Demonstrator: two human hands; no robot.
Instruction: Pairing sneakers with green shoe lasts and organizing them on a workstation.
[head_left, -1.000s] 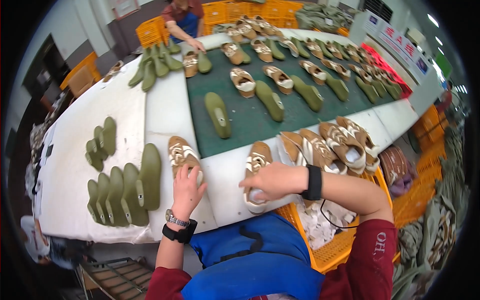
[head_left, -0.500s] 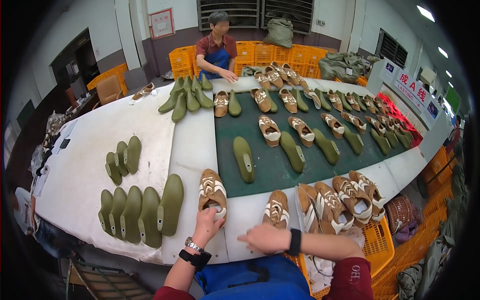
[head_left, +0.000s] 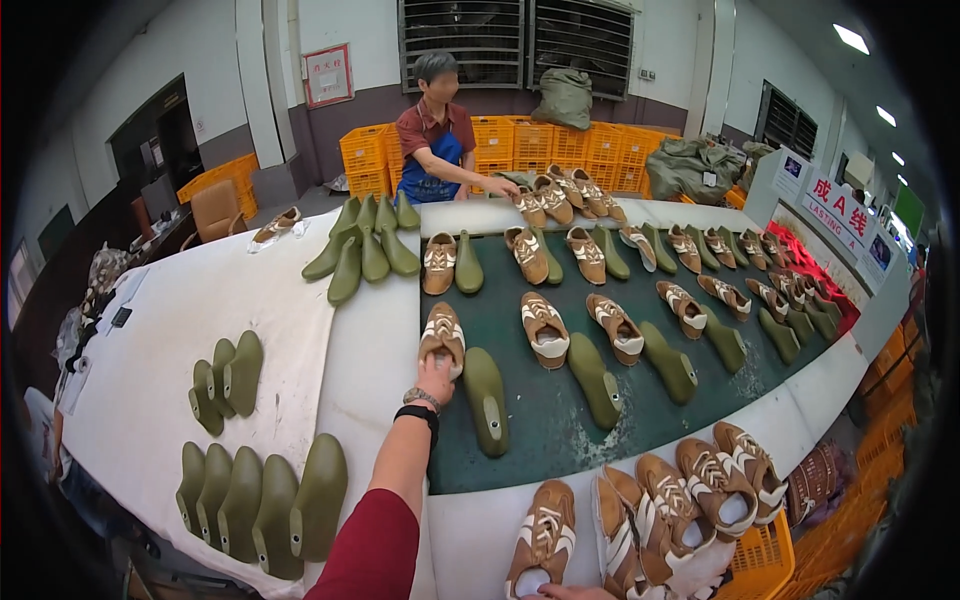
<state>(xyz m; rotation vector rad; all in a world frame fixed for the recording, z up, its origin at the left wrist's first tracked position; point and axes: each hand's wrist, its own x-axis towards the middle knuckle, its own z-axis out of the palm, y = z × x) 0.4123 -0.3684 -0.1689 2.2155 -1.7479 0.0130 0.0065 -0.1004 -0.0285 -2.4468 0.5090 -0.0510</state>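
Note:
My left arm stretches forward across the table. At its end my left hand (head_left: pixel 434 380) is closed on the heel of a brown sneaker (head_left: pixel 442 328) with white stripes, at the left edge of the dark green work surface. Just right of that hand lies a green shoe last (head_left: pixel 485 400). At the bottom edge, part of my right hand (head_left: pixel 578 592) shows, its fingers closed at the heel of another brown sneaker (head_left: pixel 546 530). The rest of that hand is cut off by the frame.
Several green lasts (head_left: pixel 240 500) stand on the white cloth at left. Sneakers paired with lasts line the green surface (head_left: pixel 540 430). More sneakers (head_left: pixel 690 500) crowd the near right edge, above an orange crate (head_left: pixel 765 560). Opposite, a co-worker (head_left: pixel 435 140) reaches toward piled sneakers.
My left hand has carried its sneaker forward from the near white edge to the green surface. My right hand has drawn back to the sneaker's heel. The co-worker's arm now reaches toward the pile.

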